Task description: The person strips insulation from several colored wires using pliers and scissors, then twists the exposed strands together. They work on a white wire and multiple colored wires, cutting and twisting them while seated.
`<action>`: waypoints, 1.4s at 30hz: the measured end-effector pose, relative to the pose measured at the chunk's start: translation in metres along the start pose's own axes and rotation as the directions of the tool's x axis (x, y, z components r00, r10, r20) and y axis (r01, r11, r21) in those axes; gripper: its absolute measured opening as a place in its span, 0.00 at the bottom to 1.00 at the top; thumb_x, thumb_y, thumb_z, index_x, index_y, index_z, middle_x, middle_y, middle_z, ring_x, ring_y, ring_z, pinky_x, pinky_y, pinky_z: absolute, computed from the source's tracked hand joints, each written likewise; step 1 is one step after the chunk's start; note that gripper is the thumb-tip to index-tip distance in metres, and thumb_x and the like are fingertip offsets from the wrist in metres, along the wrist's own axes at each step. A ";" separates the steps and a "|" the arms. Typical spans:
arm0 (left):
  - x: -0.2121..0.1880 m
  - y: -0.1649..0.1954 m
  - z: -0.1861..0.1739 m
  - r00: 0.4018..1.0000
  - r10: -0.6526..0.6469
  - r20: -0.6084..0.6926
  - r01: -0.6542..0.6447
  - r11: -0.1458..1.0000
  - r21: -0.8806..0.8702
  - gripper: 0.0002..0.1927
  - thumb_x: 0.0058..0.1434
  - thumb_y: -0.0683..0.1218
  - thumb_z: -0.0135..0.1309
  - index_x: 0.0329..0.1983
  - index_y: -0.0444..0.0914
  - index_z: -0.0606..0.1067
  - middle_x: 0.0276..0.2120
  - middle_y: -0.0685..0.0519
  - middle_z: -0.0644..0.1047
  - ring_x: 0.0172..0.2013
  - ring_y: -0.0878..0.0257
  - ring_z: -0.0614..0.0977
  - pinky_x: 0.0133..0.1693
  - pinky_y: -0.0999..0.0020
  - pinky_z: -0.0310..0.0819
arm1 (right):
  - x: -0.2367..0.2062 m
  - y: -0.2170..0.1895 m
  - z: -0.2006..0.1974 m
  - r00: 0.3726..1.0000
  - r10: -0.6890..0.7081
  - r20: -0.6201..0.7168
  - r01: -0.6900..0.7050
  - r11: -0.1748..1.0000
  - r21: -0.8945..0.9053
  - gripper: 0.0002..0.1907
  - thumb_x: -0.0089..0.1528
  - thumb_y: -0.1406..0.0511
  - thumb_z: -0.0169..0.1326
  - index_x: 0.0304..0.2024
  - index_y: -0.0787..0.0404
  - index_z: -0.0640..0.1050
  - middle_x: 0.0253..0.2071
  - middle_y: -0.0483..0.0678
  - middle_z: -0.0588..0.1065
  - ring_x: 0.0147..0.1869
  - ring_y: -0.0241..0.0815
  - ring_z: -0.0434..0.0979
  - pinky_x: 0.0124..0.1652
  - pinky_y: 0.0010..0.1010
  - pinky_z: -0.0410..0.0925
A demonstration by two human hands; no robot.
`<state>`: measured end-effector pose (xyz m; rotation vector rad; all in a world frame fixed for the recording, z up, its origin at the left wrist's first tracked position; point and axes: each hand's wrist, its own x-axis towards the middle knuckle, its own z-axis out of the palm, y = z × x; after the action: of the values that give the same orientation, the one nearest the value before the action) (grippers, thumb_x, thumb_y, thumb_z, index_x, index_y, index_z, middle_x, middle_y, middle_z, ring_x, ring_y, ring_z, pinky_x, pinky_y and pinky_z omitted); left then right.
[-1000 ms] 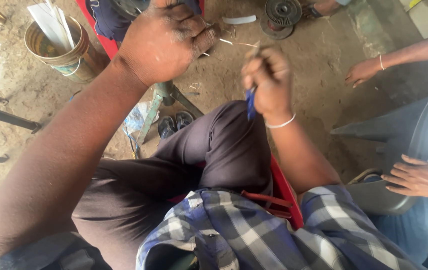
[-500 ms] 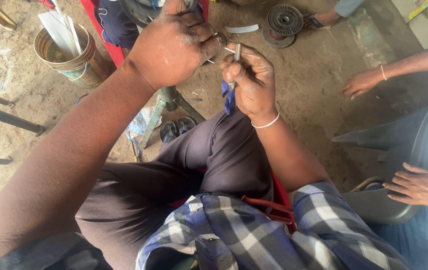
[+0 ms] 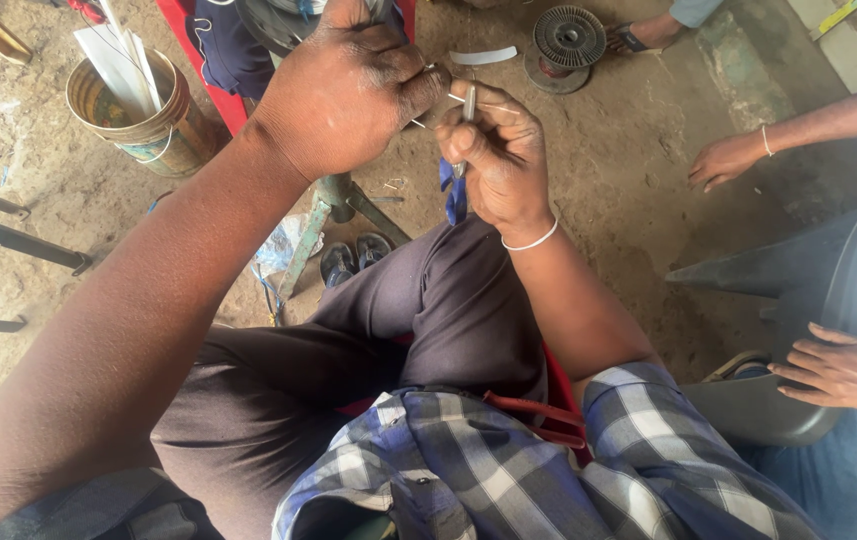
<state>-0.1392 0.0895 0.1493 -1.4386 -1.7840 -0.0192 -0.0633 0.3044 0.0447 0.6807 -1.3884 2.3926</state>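
My left hand [image 3: 343, 95] is raised in front of me, fingers curled around a thin wire [image 3: 416, 122] that pokes out toward the right. My right hand [image 3: 493, 150] sits right beside it, fingers closed on a small metal tool with a blue handle [image 3: 458, 185], its tip touching the wire. A white bangle circles my right wrist. Both hands hover above my dark-trousered knee [image 3: 468, 290]. What the left palm covers is hidden.
A bucket [image 3: 133, 115] with white strips stands at the upper left. A ribbed metal spool [image 3: 568, 35] lies on the dirt floor ahead. A green metal stand [image 3: 333, 205] and sandals [image 3: 353, 255] are below my hands. Another person's hands [image 3: 723, 160] [image 3: 843, 370] are at right.
My right hand has moved up and left until it meets the left hand at the wire. The left hand stayed roughly in place; the view has shifted slightly.
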 end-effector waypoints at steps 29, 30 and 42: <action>-0.036 0.047 -0.026 0.934 -0.295 -0.201 0.256 0.946 -0.200 0.21 0.64 0.39 0.51 0.61 0.42 0.78 0.58 0.51 0.74 0.61 0.54 0.72 0.58 0.50 0.59 | -0.096 -0.031 0.030 0.954 0.283 -0.098 -0.136 0.116 -0.984 0.26 0.56 0.64 0.66 0.56 0.57 0.76 0.36 0.50 0.80 0.42 0.51 0.81 0.44 0.40 0.72; -0.036 0.050 -0.025 0.921 -0.332 -0.203 0.275 0.924 -0.265 0.21 0.63 0.39 0.52 0.60 0.42 0.78 0.57 0.50 0.74 0.61 0.52 0.72 0.59 0.49 0.61 | -0.097 -0.027 0.029 0.950 0.297 -0.100 -0.133 0.092 -0.987 0.27 0.55 0.63 0.67 0.56 0.57 0.76 0.35 0.50 0.80 0.41 0.50 0.81 0.43 0.41 0.71; -0.003 0.108 0.009 0.491 -0.827 0.274 0.220 -0.186 -0.958 0.07 0.75 0.40 0.57 0.54 0.36 0.79 0.34 0.56 0.78 0.31 0.72 0.76 0.32 0.72 0.75 | -0.095 -0.035 0.005 0.958 0.281 -0.057 -0.135 0.267 -0.954 0.13 0.65 0.62 0.64 0.50 0.58 0.82 0.40 0.49 0.81 0.38 0.38 0.82 0.41 0.29 0.74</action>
<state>-0.0563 0.1289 0.0921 -0.8555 -1.7297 -2.3487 0.0345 0.3162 0.0218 0.2620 -2.6751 1.1084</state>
